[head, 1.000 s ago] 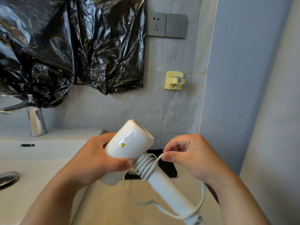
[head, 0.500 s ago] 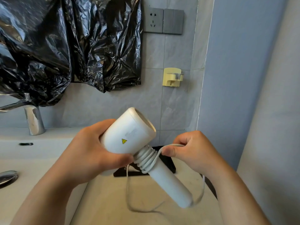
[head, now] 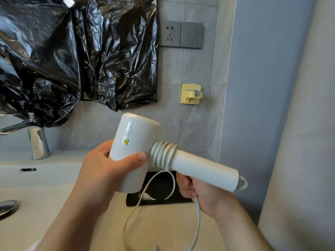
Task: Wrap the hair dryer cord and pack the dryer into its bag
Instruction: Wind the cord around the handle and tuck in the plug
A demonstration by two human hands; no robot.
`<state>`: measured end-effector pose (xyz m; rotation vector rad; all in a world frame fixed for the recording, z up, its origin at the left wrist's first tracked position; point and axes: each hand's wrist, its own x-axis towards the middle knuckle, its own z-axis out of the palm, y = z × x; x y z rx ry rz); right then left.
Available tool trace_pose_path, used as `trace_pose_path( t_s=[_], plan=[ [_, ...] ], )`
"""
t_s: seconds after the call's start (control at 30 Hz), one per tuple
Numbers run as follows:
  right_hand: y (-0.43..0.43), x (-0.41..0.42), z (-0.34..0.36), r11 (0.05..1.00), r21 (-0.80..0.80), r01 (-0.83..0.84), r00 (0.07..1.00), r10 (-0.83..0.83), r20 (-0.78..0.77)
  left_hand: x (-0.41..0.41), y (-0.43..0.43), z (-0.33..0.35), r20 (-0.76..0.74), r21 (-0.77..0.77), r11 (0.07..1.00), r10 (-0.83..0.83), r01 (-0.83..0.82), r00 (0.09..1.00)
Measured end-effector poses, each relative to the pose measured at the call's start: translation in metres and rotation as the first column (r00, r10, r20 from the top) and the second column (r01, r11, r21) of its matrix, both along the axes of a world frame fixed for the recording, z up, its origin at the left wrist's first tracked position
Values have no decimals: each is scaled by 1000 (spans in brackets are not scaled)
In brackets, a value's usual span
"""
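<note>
1. Hair dryer (head: 137,151) is held in the air above the desk (head: 163,223); my left hand (head: 101,171) has its grip clenched round the barrel.
2. Coils of cord (head: 163,156) sit at the handle's root. The handle's long axis runs rightward and slightly down.
3. My right hand (head: 197,192), under the handle, is closed on the slack cord. I judge the next turn must come up and over the handle.

Black plastic sheeting (head: 76,57) hangs above faucet (head: 37,140), beside socket (head: 170,34).
</note>
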<state>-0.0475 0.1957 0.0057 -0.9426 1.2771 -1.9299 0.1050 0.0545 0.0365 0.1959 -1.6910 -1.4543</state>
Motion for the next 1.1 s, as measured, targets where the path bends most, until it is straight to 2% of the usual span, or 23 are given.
trace_pose_path(
  t_s=[0.1, 0.2, 0.33, 0.47, 0.5, 0.57, 0.6, 0.67, 0.73, 0.87, 0.93, 1.0, 1.1],
  plan=[
    [-5, 10, 2, 998, 31, 58, 997, -57, -44, -6, 3, -4, -23, 46, 993, 112, -111, 993],
    [-9, 23, 6, 991, 126, 35, 996, -24, -90, -11, 3, -7, -32, 41, 950, 312, -311, 949],
    [-5, 36, 13, 963, 266, 41, 956, 39, -290, -10, 4, -11, 35, -128, 808, 583, -575, 812],
    [-1, 36, 15, 934, 319, 164, 890, 0, -457, -8, 1, -16, 46, -305, 675, 715, -672, 697],
    [-1, 34, 16, 918, 311, 246, 837, -39, -546, -7, -1, -16, 54, -351, 661, 721, -663, 691],
    [2, 30, 17, 869, 252, 425, 673, -118, -730, -4, -5, -15, 101, -456, 666, 698, -590, 709],
    [3, 27, 18, 852, 219, 475, 609, -139, -781, -2, -7, -15, 147, -509, 681, 672, -526, 726],
    [8, 21, 20, 838, 194, 511, 547, -143, -825, 2, -11, -14, 249, -565, 731, 592, -382, 766],
    [13, 14, 22, 829, 202, 522, 549, -146, -823, 6, -13, -13, 308, -570, 770, 524, -286, 794],
    [19, 8, 21, 746, 212, 631, 492, -174, -853, 12, -8, -7, 328, -650, 735, 500, -192, 802],
    [19, 8, 21, 743, 179, 644, 469, -199, -860, 15, -8, -4, 325, -661, 730, 487, -174, 810],
    [19, 6, 22, 791, 116, 601, 492, -251, -834, 20, -10, -1, 319, -583, 800, 388, -144, 865],
    [19, 3, 22, 903, -8, 430, 623, -303, -721, 25, -12, 4, 266, -408, 912, 170, -48, 949]
  ],
)
